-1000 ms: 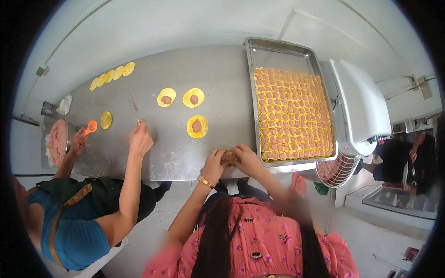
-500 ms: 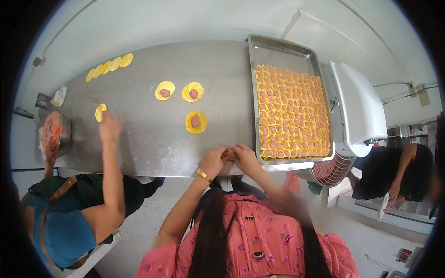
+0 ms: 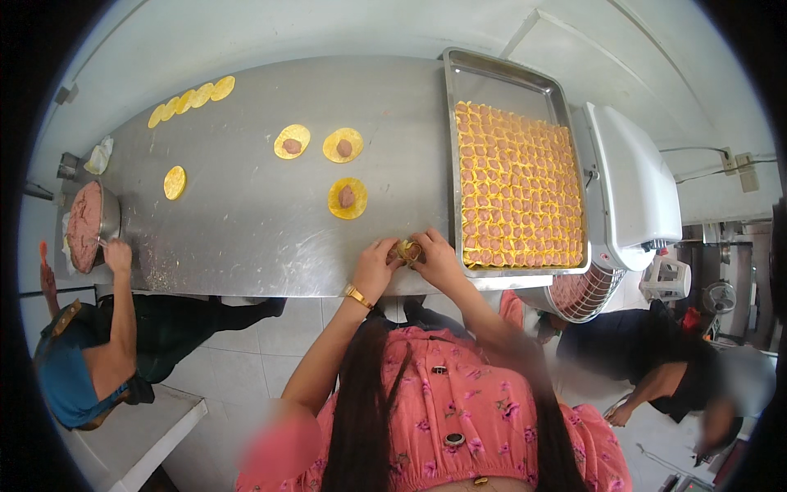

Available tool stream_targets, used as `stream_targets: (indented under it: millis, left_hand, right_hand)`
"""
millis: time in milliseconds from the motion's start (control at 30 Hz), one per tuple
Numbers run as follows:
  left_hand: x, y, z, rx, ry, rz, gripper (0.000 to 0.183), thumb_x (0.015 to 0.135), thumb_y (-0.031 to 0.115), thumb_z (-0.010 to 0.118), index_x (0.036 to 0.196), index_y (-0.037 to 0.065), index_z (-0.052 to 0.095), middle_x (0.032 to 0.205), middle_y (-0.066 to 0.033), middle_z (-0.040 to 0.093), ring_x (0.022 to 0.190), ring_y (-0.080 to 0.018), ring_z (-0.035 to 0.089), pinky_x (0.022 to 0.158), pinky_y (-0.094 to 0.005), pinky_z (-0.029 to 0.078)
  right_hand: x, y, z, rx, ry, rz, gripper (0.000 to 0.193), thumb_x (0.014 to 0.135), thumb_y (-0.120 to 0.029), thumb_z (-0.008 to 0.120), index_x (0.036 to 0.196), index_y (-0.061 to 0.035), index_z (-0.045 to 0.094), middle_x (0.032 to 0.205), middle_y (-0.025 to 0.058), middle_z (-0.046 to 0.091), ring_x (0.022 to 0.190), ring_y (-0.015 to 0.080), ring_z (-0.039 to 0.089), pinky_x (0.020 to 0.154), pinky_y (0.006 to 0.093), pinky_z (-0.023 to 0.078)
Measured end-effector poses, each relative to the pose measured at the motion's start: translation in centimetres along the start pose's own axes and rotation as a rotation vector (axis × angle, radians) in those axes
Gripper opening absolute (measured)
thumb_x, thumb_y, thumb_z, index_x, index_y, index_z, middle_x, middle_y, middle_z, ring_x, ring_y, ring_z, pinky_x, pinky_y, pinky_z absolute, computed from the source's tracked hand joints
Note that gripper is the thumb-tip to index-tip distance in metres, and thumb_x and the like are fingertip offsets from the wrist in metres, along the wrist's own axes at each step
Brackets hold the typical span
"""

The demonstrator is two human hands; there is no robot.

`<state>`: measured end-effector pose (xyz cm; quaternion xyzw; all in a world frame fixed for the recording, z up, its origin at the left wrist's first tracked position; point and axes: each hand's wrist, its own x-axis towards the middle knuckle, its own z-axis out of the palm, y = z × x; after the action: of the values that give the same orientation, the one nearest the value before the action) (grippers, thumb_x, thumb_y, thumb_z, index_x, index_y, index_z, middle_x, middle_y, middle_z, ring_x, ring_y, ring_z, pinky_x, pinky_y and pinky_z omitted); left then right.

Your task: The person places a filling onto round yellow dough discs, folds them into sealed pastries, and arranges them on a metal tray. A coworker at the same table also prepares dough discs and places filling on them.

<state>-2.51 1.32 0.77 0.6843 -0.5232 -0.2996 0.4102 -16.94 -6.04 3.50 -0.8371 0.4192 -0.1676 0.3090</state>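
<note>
Near the front edge of the steel table (image 3: pixel 246 246), my left hand (image 3: pixel 379 261) and my right hand (image 3: pixel 432 256) hold a dumpling (image 3: pixel 406 252) between their fingertips. Yellow wrapper is gathered around its meat filling. Just beyond my hands lies a round yellow wrapper with a ball of pink meat (image 3: pixel 347 198). Behind it, two more filled wrappers lie flat, one left (image 3: pixel 292 143) and one right (image 3: pixel 342 146). Close to my right hand stands a deep metal tray (image 3: pixel 452 164) with rows of open-topped yellow dumplings (image 3: pixel 520 189).
A single wrapper (image 3: pixel 175 183) and an overlapping row of wrappers (image 3: pixel 193 100) lie farther left. At the left end, a co-worker's hand (image 3: pixel 117 256) reaches to a bowl of pink meat (image 3: pixel 84 221). A white mixer (image 3: pixel 635 189) with a wire guard stands beyond the tray. Another person (image 3: pixel 648 369) is at right.
The co-worker's hand has gone from the single wrapper to the meat bowl. More yellow wrapper shows between my fingers. The person at right has shifted and bent lower.
</note>
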Motion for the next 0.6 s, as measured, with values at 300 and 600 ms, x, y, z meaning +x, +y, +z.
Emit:
stream_targets:
  millis: [300, 600]
  left_hand:
    - [0.0, -0.4, -0.1, -0.009, -0.019, 0.043, 0.029, 0.072, -0.002, 0.067, 0.099, 0.003, 0.06, 0.085, -0.0151, 0.065, 0.081, -0.0304, 0.065, 0.069, -0.0368, 0.052]
    - [-0.2, -0.4, -0.3, 0.14, -0.039, 0.011, 0.027, 0.072, 0.001, 0.068, 0.097, 0.003, 0.06, 0.079, -0.014, 0.064, 0.077, -0.0306, 0.063, 0.068, -0.0391, 0.05]
  right_hand:
    - [0.5, -0.4, 0.6, 0.1, -0.034, -0.118, 0.02, 0.071, 0.002, 0.06, 0.091, -0.0024, 0.059, 0.09, 0.0163, 0.055, 0.089, 0.0384, 0.056, 0.075, 0.0437, 0.047]
    - [0.3, -0.5, 1.5, 0.064, -0.05, 0.021, 0.023, 0.071, 0.003, 0.058, 0.093, -0.0032, 0.061, 0.09, 0.0152, 0.057, 0.09, 0.0373, 0.056, 0.076, 0.044, 0.047]
